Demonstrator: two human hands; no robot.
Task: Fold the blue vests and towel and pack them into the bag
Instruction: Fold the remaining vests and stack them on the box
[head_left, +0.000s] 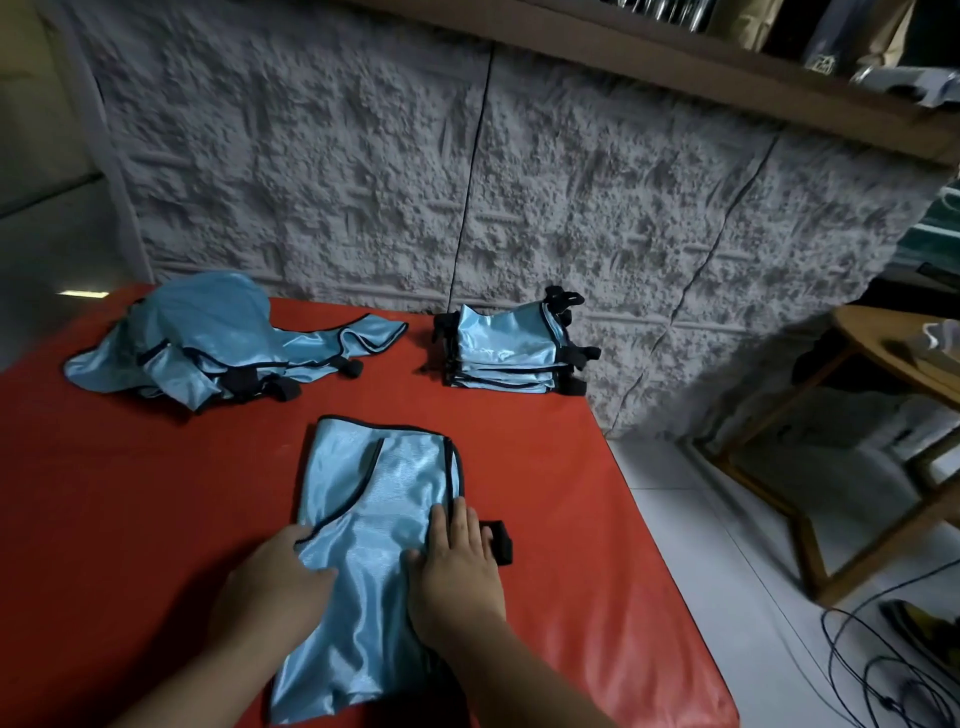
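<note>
A shiny light-blue vest (384, 488) with dark trim lies lengthwise on the red table (130, 493), folded in half. My left hand (280, 577) lies on the vest's left edge, thumb on top and fingertips curled at the trim. My right hand (457, 566) presses flat on its right edge, fingers straight, beside a black strap (500, 540) that sticks out to the right. A neat stack of folded vests (511, 348) stands at the table's far right. A loose heap of unfolded vests (208, 343) lies at the far left. No bag or towel is in view.
A rough grey wall (467, 182) runs behind the table. A wooden stand (852, 467) sits to the right on the white tiled floor, with black cables (883, 665) coiled near it. The table's right edge drops off just past the strap.
</note>
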